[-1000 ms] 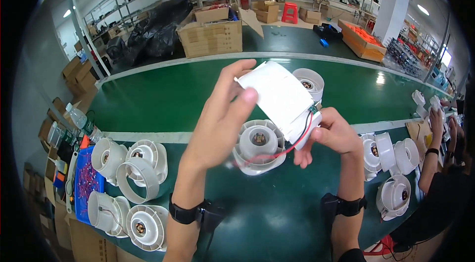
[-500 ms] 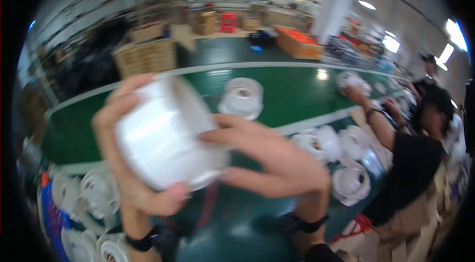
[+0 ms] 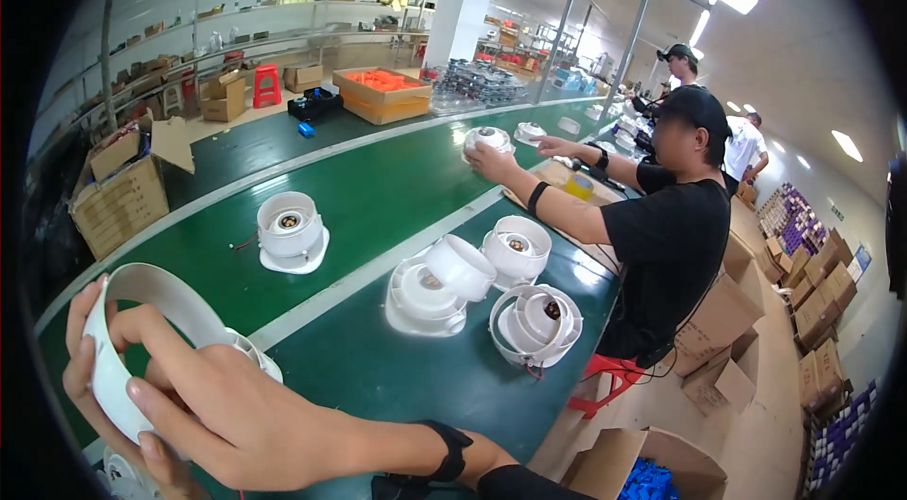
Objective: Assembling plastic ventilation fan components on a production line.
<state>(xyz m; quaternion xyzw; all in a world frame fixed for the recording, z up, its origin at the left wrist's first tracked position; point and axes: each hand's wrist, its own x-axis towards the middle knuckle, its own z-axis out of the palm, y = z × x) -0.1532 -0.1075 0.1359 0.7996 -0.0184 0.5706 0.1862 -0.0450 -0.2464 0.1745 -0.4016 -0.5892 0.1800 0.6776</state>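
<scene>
At the lower left I hold a white plastic ring-shaped housing (image 3: 115, 394), tilted with its round opening facing up. My left hand (image 3: 80, 358) wraps around its far left side, partly hidden behind it. My right hand (image 3: 222, 396) reaches across from the right, its fingers closed over the near rim. Just behind my right hand, part of another white piece (image 3: 255, 352) shows. On the green conveyor belt (image 3: 378, 188) stands a white fan-like unit (image 3: 291, 233) with a round metal centre and a thin red wire.
White housings (image 3: 430, 297) sit on the dark green table (image 3: 425, 396) to my right. A co-worker in black (image 3: 671, 226) handles a white unit (image 3: 488, 141) at the belt. Beyond it are an orange-filled carton (image 3: 383, 95) and an open carton (image 3: 123, 202); a carton of blue parts (image 3: 647, 479) stands lower right.
My view has swung to the right. The white housing and both my hands now appear lower and farther left, and the right hand has shifted onto the rim.
</scene>
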